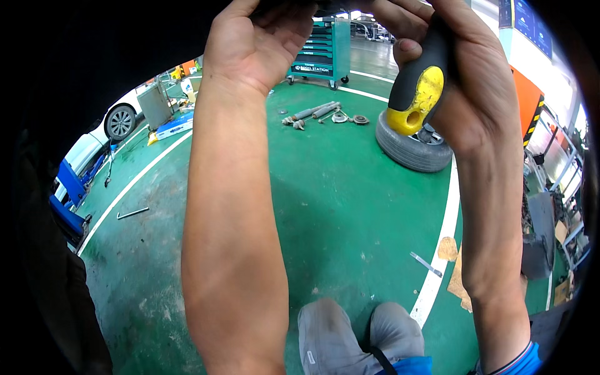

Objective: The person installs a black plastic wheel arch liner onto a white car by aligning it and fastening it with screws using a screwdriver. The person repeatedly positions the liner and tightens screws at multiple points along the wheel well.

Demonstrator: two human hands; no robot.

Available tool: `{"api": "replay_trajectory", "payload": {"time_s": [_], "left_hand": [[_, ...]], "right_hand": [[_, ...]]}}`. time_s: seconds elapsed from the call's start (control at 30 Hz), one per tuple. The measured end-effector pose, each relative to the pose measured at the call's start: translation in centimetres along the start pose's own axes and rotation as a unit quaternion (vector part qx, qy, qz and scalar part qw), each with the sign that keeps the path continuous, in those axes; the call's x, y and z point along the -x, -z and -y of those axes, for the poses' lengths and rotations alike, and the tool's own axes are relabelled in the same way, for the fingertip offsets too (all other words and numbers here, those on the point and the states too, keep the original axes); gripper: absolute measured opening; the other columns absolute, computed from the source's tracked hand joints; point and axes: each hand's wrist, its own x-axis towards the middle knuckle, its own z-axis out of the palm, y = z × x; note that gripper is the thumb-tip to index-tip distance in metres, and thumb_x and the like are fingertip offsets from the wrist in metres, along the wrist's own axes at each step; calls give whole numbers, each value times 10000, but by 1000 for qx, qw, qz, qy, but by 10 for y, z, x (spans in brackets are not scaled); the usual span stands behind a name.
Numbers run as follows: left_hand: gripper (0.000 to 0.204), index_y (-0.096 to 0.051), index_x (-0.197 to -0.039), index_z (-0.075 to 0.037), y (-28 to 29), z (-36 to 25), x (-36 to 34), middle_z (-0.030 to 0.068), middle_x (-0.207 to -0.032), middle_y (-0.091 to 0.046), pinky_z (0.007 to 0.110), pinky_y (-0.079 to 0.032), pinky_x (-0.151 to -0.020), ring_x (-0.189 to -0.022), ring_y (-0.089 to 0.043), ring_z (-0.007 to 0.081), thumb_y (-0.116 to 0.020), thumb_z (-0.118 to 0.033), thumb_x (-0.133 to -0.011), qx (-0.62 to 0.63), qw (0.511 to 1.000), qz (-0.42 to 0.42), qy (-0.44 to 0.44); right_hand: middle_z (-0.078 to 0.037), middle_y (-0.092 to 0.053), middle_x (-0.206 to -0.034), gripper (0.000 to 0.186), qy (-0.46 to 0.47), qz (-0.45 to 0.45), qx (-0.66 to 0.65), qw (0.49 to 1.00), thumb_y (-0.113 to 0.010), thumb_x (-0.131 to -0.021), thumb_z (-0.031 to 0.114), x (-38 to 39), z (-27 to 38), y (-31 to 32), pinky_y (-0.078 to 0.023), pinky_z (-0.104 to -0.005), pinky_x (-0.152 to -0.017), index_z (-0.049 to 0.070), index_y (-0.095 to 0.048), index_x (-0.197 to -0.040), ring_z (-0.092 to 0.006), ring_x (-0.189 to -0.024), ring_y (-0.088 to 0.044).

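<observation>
"What's nearest?"

"The right hand (pixel 472 65), upper right of the frame, wrapped around a black-and-yellow tool handle (pixel 426 94). The yellow end points down."

"And the left hand (pixel 256 50)?"

"Upper centre, raised, its palm partly showing. Its fingers run into shadow at the top edge, so I can't tell whether they hold anything."

"Below those?"

"Grey trouser knees (pixel 331 328) at the bottom centre, over a green floor (pixel 350 244)."

"What lies on it?"

"A flat metal strip (pixel 427 264) at lower right, across a white line, beside a scrap of brown card (pixel 447 249). An L-shaped bar (pixel 133 213) lies at centre left. Farther off, a wheel (pixel 412 150) lies on its side, below the handle in the frame, with loose metal parts (pixel 319 114) left of it."

"Beyond that?"

"A teal tool cabinet (pixel 339 53) on castors, top centre, and a white car (pixel 90 141) at upper left."
</observation>
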Motion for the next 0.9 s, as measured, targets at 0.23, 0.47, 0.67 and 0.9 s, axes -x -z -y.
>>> {"api": "replay_trajectory", "payload": {"time_s": [0.23,0.47,0.67,0.9], "left_hand": [[358,-659,-1064,-60,-4,0,6,103,-1024,-690,408,-559,-920,-1016,-655,269,-743,-367,-901,-2,1000,-14,-2],[358,-668,-1075,-55,-3,6,1,120,-1039,-699,410,-555,-963,-1007,-670,266,-754,-354,-899,2,1000,-4,-20],[371,-673,-1080,-60,4,10,-9,108,-1056,-702,400,-530,-1005,-1041,-661,255,-747,-378,-904,0,999,15,-29],[471,-539,-1292,-20,-8,13,-10,183,-1231,-638,463,-460,-1106,-1234,-587,326,-674,-329,-964,31,995,14,-90]], "right_hand": [[36,-492,-729,241,-24,-14,-57,998,-590,-1032,288,-4,-1,-8,-470,-178,-521,52,-577,-985,-85,-726,-577],[32,-478,-727,233,6,23,-53,998,-572,-1039,278,-16,-11,9,-492,-176,-519,49,-568,-996,-83,-728,-550],[32,-494,-735,242,-51,-76,-20,996,-556,-1047,292,-6,4,-15,-488,-183,-534,53,-576,-1017,-93,-720,-559],[-195,-670,-1218,495,17,-10,76,997,-535,-1044,381,-18,-5,9,-563,-178,-611,-30,-543,-1320,-137,-858,-709]]}}
